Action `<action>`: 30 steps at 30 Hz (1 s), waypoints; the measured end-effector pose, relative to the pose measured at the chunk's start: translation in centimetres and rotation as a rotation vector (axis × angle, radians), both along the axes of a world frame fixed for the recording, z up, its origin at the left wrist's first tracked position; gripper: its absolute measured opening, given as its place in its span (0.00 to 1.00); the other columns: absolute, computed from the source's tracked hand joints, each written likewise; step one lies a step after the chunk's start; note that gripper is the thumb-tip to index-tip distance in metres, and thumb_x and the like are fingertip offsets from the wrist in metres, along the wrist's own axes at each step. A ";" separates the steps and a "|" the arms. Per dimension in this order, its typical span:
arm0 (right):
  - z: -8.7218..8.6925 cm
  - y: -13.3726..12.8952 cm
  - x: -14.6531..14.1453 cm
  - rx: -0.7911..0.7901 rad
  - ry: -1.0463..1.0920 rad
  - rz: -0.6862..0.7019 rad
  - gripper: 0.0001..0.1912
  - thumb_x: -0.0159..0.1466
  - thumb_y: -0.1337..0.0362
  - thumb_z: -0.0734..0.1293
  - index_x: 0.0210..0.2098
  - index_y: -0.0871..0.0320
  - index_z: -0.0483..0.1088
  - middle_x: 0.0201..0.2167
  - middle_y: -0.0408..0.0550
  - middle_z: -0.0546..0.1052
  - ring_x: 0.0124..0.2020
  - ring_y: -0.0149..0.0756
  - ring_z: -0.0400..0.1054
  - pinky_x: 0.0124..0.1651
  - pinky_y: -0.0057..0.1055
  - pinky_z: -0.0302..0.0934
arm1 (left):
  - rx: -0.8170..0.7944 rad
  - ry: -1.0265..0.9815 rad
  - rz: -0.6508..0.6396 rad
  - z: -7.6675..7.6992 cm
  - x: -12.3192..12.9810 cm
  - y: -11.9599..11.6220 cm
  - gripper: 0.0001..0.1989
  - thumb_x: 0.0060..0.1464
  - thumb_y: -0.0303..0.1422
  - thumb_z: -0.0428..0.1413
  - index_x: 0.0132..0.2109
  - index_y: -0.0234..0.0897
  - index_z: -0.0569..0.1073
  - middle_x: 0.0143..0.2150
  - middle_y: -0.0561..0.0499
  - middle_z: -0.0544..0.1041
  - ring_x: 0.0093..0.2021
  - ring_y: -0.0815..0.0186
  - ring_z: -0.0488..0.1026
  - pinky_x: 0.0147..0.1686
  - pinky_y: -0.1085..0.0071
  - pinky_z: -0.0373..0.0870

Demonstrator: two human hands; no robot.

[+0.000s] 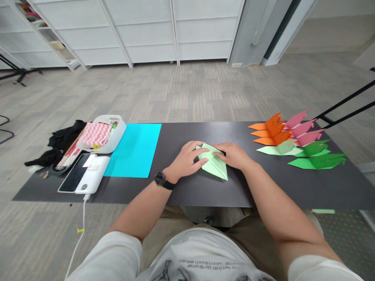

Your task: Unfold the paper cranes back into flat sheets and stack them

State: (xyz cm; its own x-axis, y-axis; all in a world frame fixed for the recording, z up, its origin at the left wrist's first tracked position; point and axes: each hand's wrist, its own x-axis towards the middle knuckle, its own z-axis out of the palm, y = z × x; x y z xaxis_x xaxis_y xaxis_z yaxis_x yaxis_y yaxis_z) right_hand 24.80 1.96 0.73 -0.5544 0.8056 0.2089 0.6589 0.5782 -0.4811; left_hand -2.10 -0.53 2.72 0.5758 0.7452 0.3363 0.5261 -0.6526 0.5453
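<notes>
A light green sheet of origami paper [216, 167], folded to a point at its near right end, lies on the dark table between my hands. My left hand [190, 157] holds its left side, with the thumb across the front and a finger along the top. At the upper right edge, my right hand [233, 155] grips the paper with bent fingers, some of them hidden behind the hand. A black watch [160, 178] is on my left wrist. Part of the paper is covered by my fingers.
Folded paper birds in orange [274, 136], pink [307, 136] and green [318, 160] stand at the right. To the left are a blue sheet [134, 150], a white basket [119, 136], a phone [74, 175], a white power bank [93, 177] with a cable, and black cloth [66, 136].
</notes>
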 end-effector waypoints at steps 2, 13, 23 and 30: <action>0.0 -0.1 0.0 0.004 0.031 -0.023 0.22 0.72 0.61 0.67 0.63 0.47 0.76 0.56 0.50 0.84 0.53 0.50 0.79 0.59 0.49 0.71 | 0.009 0.006 0.030 -0.5 0.0 0.4 0.18 0.72 0.42 0.54 0.63 0.44 0.77 0.64 0.42 0.75 0.66 0.54 0.71 0.71 0.51 0.65; 1.7 -0.8 0.2 0.096 0.211 0.015 0.16 0.69 0.53 0.72 0.55 0.47 0.77 0.60 0.55 0.75 0.63 0.52 0.70 0.68 0.54 0.64 | 0.020 0.080 0.293 -2.2 -0.6 1.7 0.19 0.73 0.41 0.52 0.62 0.42 0.78 0.59 0.43 0.77 0.61 0.55 0.73 0.65 0.54 0.68; 0.8 -0.5 0.2 0.117 0.140 0.059 0.05 0.69 0.62 0.71 0.40 0.48 0.82 0.61 0.52 0.74 0.63 0.52 0.69 0.69 0.57 0.61 | 0.066 0.028 0.354 -2.7 -1.0 1.9 0.11 0.70 0.39 0.57 0.52 0.42 0.81 0.66 0.44 0.74 0.67 0.52 0.71 0.70 0.49 0.65; 0.2 0.0 0.5 0.157 0.080 -0.003 0.08 0.69 0.64 0.69 0.41 0.47 0.83 0.59 0.52 0.76 0.61 0.52 0.69 0.66 0.57 0.63 | 0.078 0.070 0.377 -2.0 -1.2 2.0 0.11 0.71 0.38 0.55 0.48 0.44 0.82 0.55 0.46 0.80 0.56 0.55 0.75 0.62 0.53 0.68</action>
State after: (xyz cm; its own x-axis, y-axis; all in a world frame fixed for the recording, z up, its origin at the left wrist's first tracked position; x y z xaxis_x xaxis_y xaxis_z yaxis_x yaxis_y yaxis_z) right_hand 25.35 1.91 0.88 -0.5281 0.7615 0.3758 0.6241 0.6482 -0.4363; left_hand -3.34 1.44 0.74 0.2901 0.8824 0.3703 0.7708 -0.4448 0.4561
